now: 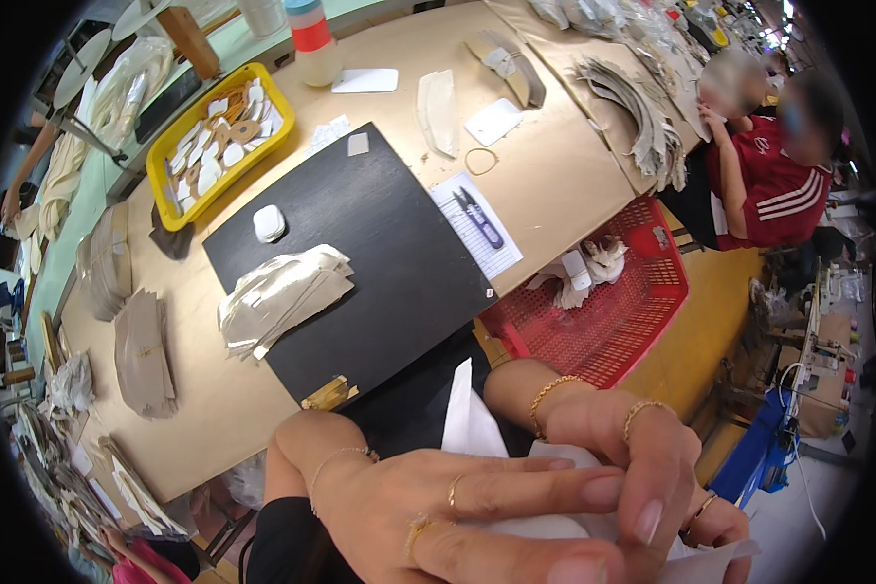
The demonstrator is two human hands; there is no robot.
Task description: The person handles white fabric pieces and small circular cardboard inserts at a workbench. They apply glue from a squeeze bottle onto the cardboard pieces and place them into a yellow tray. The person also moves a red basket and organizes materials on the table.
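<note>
A crumpled thin white sheet [472,419], like tissue or paper, is between my hands close to the camera at the lower right. My left hand [438,516], with rings and a thin bracelet, lies across the sheet with its fingers pressed round it. My right hand [642,457], with a ring and a gold bracelet, grips the sheet from the other side. Its fingers meet those of my left hand, and parts of the sheet are hidden beneath them. On the black board [380,243] rests a stack of beige fabric pieces [284,297] with clear film, beside small white pads [270,224].
A yellow tray [284,131] holds small white and tan pieces. Blue thread snips [479,219] lie on a printed sheet. Bundles of grey strips [144,355] lie at the left. Below the table edge stands a red basket [642,321]; a person in red [769,175] sits beyond.
</note>
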